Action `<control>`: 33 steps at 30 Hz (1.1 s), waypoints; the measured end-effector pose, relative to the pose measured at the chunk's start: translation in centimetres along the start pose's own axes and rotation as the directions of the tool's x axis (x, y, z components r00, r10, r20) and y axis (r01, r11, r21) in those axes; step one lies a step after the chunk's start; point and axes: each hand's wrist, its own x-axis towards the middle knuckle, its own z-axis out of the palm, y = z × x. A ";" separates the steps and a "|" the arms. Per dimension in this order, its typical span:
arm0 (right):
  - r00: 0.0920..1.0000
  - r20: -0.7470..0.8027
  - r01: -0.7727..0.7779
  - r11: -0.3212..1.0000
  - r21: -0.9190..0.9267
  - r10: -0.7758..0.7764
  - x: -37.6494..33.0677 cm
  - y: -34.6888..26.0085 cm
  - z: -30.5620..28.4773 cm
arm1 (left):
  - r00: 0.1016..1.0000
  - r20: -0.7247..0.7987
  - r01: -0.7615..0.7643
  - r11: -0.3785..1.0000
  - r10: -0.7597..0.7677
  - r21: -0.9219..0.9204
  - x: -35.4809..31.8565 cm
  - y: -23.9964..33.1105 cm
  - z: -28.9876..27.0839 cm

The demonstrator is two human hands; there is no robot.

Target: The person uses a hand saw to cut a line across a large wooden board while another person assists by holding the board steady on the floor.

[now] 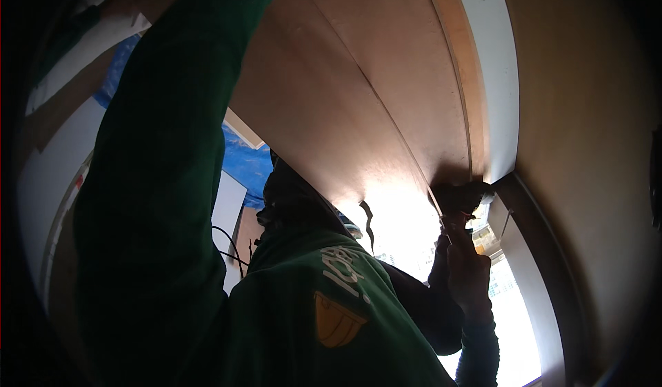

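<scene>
My left arm [158, 166], in a green sleeve, rises along the left side and passes out of the top edge, so my left hand is not in view. At the lower right my right hand [470, 273] is raised, fingers wrapped round the grip of what looks like a dark power drill [458, 197]. Backlight turns the tool mostly into a silhouette. Its body lies against or just beneath a wide brown wooden panel [331, 77], near the panel's edge strip. Whether its tip touches anything I cannot tell.
A pale strip [493, 63] and a tan board [586, 77] curve down the right. Blue sheeting [248, 166] shows behind my left arm. A black cable [231, 249] hangs there. At the upper left edge appears another hand [118, 4]; whose is unclear. Bright light glares below the panel.
</scene>
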 end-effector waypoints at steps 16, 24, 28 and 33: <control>0.998 -0.062 -0.017 0.994 0.110 0.024 4.7 2.0 2.4 | 1.000 -0.018 0.001 1.000 -0.001 0.023 0.5 1.0 1.2; 0.998 -0.029 0.054 0.998 0.013 -0.054 12.0 1.4 7.8 | 0.998 -0.058 -0.013 1.000 0.014 0.020 0.8 0.4 1.2; 0.972 -0.188 0.174 0.971 0.166 -0.142 21.5 -3.0 10.4 | 1.000 -0.019 -0.005 1.000 0.005 0.017 0.5 1.5 0.4; 0.971 -0.217 0.123 0.988 0.089 -0.101 20.8 -3.8 10.3 | 0.999 -0.045 0.004 1.000 -0.004 -0.009 0.3 0.5 0.4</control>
